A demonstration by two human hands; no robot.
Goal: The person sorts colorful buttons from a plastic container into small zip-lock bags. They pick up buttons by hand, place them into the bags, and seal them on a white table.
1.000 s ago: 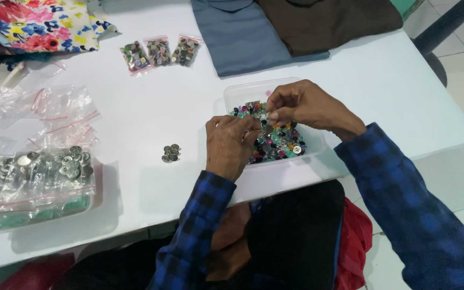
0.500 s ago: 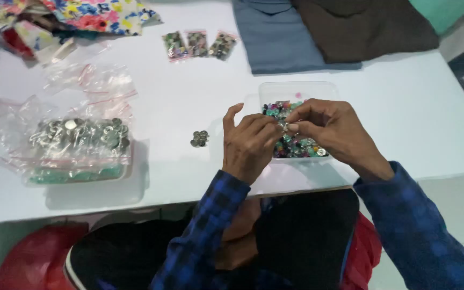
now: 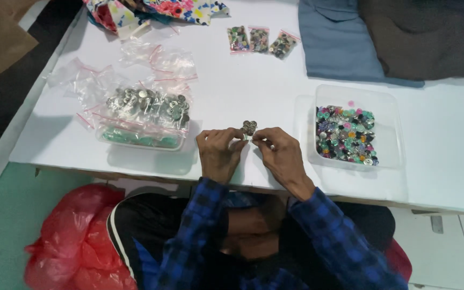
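My left hand (image 3: 219,153) and my right hand (image 3: 278,154) rest side by side on the white table (image 3: 243,80) near its front edge. Their fingertips meet at a small cluster of silver buttons (image 3: 249,128) lying on the table. Both hands pinch at something small there; what is between the fingers is too small to tell. To the right stands a clear plastic tray (image 3: 388,107) holding several mixed coloured buttons (image 3: 346,134).
A clear box of silver buttons wrapped in a plastic bag (image 3: 145,115) stands at the left, with empty zip bags (image 3: 157,56) behind it. Three small filled bags (image 3: 258,40) lie at the back. Folded blue (image 3: 339,37) and brown (image 3: 430,37) cloth, floral fabric (image 3: 157,9), red bag (image 3: 71,241).
Both hands have left the tray of coloured buttons and moved left to the small silver button cluster. The view has shifted right and closer.
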